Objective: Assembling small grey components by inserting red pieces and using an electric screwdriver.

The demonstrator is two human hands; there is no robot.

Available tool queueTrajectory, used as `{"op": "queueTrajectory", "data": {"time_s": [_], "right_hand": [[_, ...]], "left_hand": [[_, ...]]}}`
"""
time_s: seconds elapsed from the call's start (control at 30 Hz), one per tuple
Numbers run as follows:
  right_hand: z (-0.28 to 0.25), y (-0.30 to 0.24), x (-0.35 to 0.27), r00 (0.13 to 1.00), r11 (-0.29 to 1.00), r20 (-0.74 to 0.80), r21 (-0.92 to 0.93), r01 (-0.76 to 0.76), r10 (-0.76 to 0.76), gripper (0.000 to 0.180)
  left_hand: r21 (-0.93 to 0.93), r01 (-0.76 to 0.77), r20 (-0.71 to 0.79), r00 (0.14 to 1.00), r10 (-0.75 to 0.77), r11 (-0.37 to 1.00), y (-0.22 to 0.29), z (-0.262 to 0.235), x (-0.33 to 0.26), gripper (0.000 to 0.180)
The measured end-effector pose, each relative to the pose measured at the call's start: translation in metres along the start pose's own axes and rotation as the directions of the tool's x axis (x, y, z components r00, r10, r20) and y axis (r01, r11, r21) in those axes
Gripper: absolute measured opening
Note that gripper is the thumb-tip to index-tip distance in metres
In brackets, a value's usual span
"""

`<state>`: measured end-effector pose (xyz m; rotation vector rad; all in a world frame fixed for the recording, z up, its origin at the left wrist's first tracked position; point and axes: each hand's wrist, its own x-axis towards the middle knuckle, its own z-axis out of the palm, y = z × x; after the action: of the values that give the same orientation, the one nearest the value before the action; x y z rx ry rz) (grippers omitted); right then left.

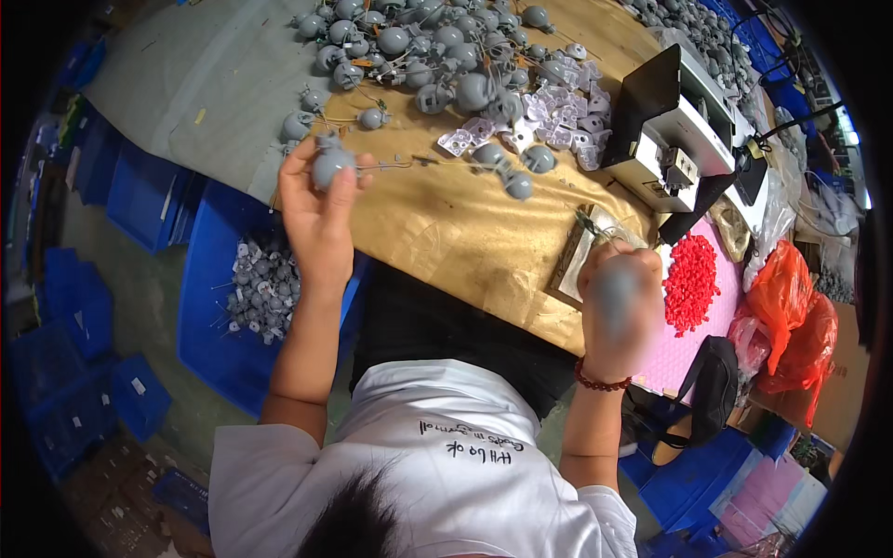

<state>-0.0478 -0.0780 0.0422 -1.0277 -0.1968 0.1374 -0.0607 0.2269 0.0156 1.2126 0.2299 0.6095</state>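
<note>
My left hand [321, 209] is closed round a grey ball-shaped part [332, 169] with a clip-like top. Thin wires [395, 166] run from beside its fingers to the right over the table. My right hand [621, 312], blurred by motion, is closed beside a small metal block [569, 265]. A smeared grey shape shows against it, and I cannot make out what it is. Dark greenish wire ends [588, 223] stick out above its fingers. Ahead lies a heap of similar grey balls [446, 42] with wires, next to translucent white plastic pieces [558, 116].
A black-and-white box-like device [670, 130] stands at the right of the gold-brown table [437, 223]. Nearby, red small parts [690, 284] lie on a pink sheet. Red plastic bags [791, 307] sit further right. Below left, a blue bin [206, 325] holds more grey balls.
</note>
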Motion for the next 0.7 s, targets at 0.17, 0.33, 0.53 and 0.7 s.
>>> {"op": "queueTrajectory", "data": {"time_s": [0.17, 0.33, 0.53, 0.7], "right_hand": [[-0.009, 0.009, 0.002, 0.986, 0.97, -0.158, 0.243, -0.002, 0.041, 0.036], [0.024, 0.019, 0.028, 0.949, 0.944, -0.077, -0.104, -0.312, 0.305, 0.023], [0.033, -0.001, 0.054, 0.999, 0.997, -0.048, 0.078, 0.008, -0.005, 0.029], [0.014, -0.011, 0.038, 0.993, 0.983, -0.061, 0.147, 0.111, -0.103, 0.045]], "left_hand": [[-0.13, 0.082, -0.012, 0.996, -0.084, 0.988, -0.001, -0.001, 0.007, 0.041], [-0.216, 0.072, 0.209, 0.978, -0.025, 0.974, 0.006, 0.03, -0.007, 0.044], [-0.162, 0.062, 0.555, 0.831, 0.039, 0.985, 0.014, 0.046, -0.025, 0.049], [0.445, -0.279, 0.737, 0.654, -0.171, 0.851, -0.001, 0.034, -0.024, 0.038]]}}
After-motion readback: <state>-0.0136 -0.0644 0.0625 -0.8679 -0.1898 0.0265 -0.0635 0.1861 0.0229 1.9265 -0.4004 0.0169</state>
